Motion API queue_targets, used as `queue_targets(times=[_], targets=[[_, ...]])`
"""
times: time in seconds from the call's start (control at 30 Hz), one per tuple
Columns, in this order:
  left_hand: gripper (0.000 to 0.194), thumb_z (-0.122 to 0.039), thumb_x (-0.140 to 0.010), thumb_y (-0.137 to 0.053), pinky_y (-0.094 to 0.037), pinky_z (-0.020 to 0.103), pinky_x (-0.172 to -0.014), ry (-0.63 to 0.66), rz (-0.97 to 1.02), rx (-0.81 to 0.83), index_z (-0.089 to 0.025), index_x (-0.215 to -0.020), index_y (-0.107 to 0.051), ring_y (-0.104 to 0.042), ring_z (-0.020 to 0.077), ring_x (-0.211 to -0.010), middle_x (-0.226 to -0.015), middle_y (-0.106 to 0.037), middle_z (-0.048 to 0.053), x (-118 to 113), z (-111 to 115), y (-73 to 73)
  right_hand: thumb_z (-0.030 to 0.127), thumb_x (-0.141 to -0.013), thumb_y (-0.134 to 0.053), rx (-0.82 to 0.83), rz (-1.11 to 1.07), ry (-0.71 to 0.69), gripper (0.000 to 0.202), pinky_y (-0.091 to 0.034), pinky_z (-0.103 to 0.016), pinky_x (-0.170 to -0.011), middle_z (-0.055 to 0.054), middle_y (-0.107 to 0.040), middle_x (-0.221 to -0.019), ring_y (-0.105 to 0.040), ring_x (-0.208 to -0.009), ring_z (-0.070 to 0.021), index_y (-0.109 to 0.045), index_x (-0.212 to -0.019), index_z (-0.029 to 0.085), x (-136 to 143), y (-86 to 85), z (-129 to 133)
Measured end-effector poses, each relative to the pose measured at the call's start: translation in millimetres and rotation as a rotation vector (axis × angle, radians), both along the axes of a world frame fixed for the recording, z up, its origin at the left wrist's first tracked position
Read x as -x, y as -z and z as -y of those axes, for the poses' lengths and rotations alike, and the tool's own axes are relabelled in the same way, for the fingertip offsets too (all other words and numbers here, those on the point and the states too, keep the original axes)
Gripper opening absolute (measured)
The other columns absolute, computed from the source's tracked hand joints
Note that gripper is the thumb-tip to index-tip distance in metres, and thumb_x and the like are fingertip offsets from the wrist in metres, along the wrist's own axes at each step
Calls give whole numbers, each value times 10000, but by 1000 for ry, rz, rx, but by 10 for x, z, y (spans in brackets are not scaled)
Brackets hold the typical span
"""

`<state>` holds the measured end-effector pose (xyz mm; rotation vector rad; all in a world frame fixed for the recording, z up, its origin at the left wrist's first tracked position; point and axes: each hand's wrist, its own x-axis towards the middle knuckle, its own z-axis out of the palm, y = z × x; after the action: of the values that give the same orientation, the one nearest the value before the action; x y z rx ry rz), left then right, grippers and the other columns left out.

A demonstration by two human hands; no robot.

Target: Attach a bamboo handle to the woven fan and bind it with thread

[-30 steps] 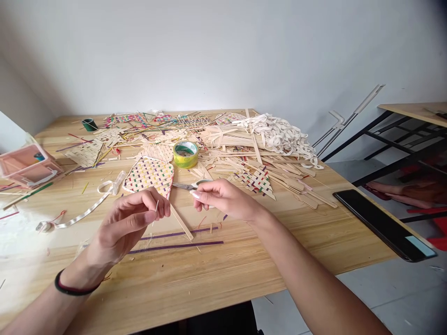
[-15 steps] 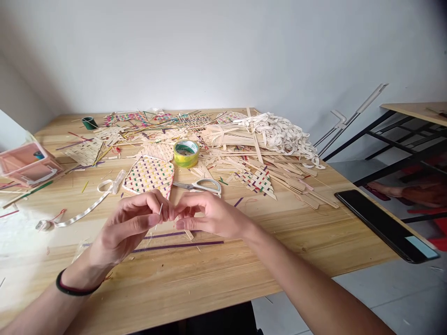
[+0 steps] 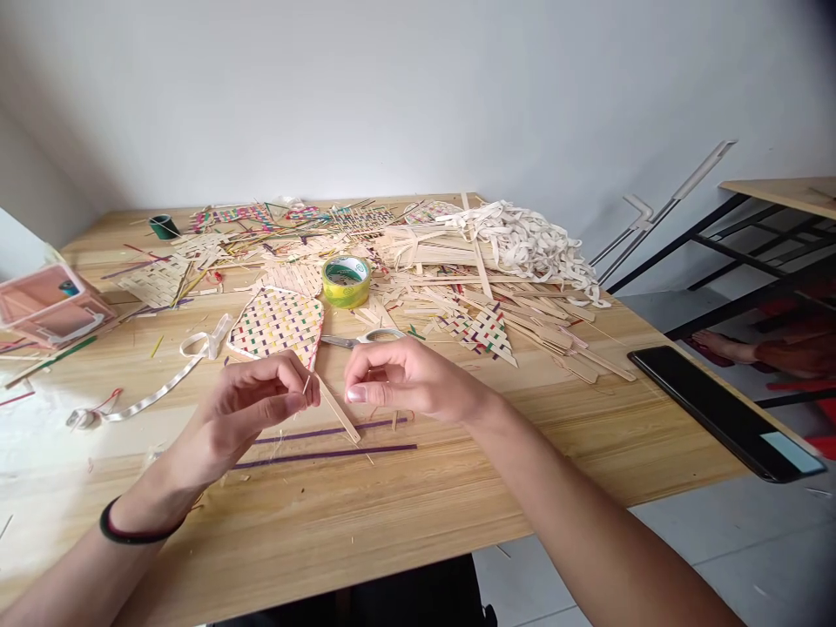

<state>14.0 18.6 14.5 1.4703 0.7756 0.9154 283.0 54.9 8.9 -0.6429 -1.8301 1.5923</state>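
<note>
My left hand [image 3: 258, 409] is closed in a pinch on a needle [image 3: 307, 380], its thin pale shaft standing up between thumb and forefinger. To its right, my right hand [image 3: 408, 379] is also pinched, thumb against fingertips; whatever it grips, perhaps thread, is too fine to make out. A gap separates the two hands. Just behind them lies a woven fan [image 3: 278, 322] with coloured checks and a bound edge, a flat wooden handle [image 3: 338, 409] reaching toward me. Scissors [image 3: 379, 335] lie partly hidden behind my right hand. Two purple strips [image 3: 340, 452] rest below the hands.
A tape roll [image 3: 346, 283] stands behind the scissors. Wooden strips [image 3: 549, 322] and a heap of white ribbon [image 3: 529, 239] cover the back right. A pink box [image 3: 52, 300] sits at left, a black phone-like slab [image 3: 718, 409] at the right edge. Another person's foot [image 3: 724, 346] shows beyond.
My hands have moved apart, the right one shifting right and away from the left. The needle stays in my left fingers, and more of the wooden handle shows between the hands.
</note>
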Motion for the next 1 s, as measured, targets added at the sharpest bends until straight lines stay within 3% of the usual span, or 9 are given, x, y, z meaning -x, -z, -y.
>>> queue_targets(times=[0.2, 0.33, 0.43, 0.53, 0.63, 0.87, 1.0], targets=[[293, -389, -1014, -809, -453, 339, -802, 14, -29, -2, -198, -805, -735, -634, 227, -911, -891, -687, 64, -23, -15, 3, 345, -946, -774, -27, 42, 25, 177, -488, -302, -778, -21, -735, -880, -627, -810, -160, -736, -875, 187, -26, -52, -18], [263, -355, -996, -828, -485, 327, -858, -2, 71, -21, -205, -793, -754, -639, 206, -890, -871, -702, 46, -32, -36, 2, 323, -999, -722, -184, 211, 87, 176, -491, -304, -767, -33, -768, -889, -646, -812, -174, -749, -890, 187, -52, -8, -59], [238, -342, -1000, -823, -497, 321, -885, -12, 90, -27, -206, -812, -774, -650, 203, -906, -879, -717, 46, -32, -39, -4, 216, -1065, -624, -390, 372, 314, 187, -516, -331, -848, -72, -795, -989, -700, -904, -203, -782, -970, 183, -91, 64, -120], [238, -339, -996, -829, -507, 325, -883, -16, 88, -20, -204, -808, -776, -667, 210, -909, -881, -730, 53, -27, -32, -8, 149, -1036, -683, -532, 529, 530, 125, -526, -383, -997, -124, -790, -1144, -722, -1082, -248, -795, -1087, 170, -120, 143, -175], [252, -368, -974, -859, -523, 333, -882, -29, 109, -7, -204, -797, -789, -687, 221, -910, -876, -744, 57, -28, -23, -21, 120, -952, -804, -511, 659, 517, 222, -532, -381, -1009, -128, -800, -1190, -727, -1109, -251, -782, -1168, 163, -105, 207, -195], [231, -353, -929, -891, -538, 379, -898, -83, 155, 16, -200, -778, -805, -688, 243, -904, -853, -744, 69, -60, -35, -73, 151, -908, -847, -434, 752, 558, 376, -535, -346, -879, -96, -825, -1100, -754, -974, -234, -718, -1259, 189, -17, 232, -171], [236, -352, -933, -885, -535, 400, -893, -89, 178, -5, -201, -772, -801, -689, 253, -905, -844, -742, 70, -49, -56, -64, 215, -902, -840, -377, 662, 597, 437, -534, -323, -808, -91, -810, -1122, -756, -945, -231, -668, -1304, 205, -96, 161, -171]])
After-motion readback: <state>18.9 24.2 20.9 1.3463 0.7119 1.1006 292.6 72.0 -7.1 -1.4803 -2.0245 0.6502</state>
